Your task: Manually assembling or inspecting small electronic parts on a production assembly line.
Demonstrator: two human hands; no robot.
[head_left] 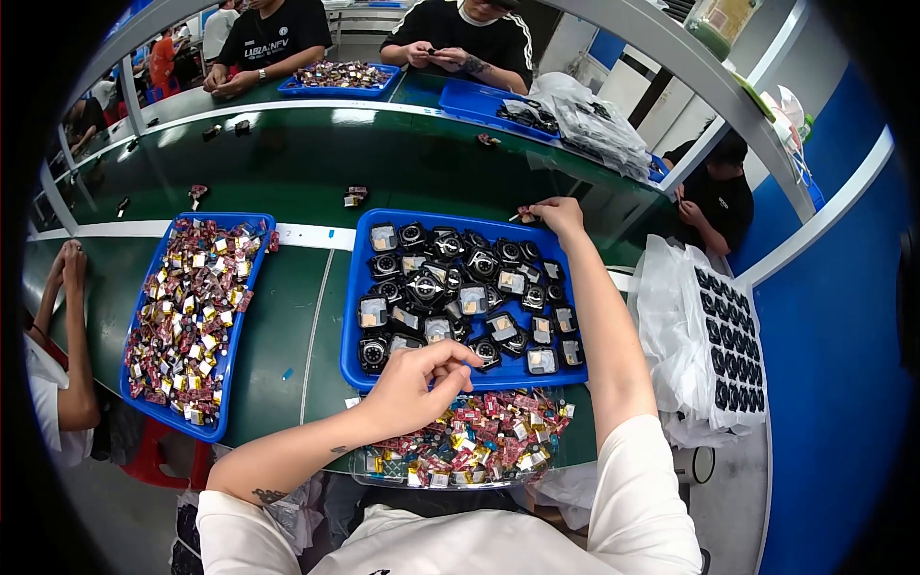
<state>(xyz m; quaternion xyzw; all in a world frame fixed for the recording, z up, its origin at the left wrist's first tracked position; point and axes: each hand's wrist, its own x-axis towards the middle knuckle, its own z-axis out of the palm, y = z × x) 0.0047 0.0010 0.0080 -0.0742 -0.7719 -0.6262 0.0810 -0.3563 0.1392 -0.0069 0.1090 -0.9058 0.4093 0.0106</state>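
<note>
Head view: left hand (414,381) pinches something unseen; right hand (559,215) grips blue plastic tray (353,316) rim, holding light, fragile black modules (426,286), best edge-held.

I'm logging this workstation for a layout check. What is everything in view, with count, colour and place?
Middle tray: one, blue, centre of the bench, full of small black and silver parts.
Left tray: one, blue, left of it, full of small red and yellow pieces.
Clear tray: one, at the near edge, same red and yellow pieces.
Far trays: two, blue, by co-workers across the green belt.
Plastic bags: white pile, right, with a sheet of black parts.
Left hand: fingers pinched, over the middle tray's near rim.
Right hand: at the middle tray's far corner.
</note>
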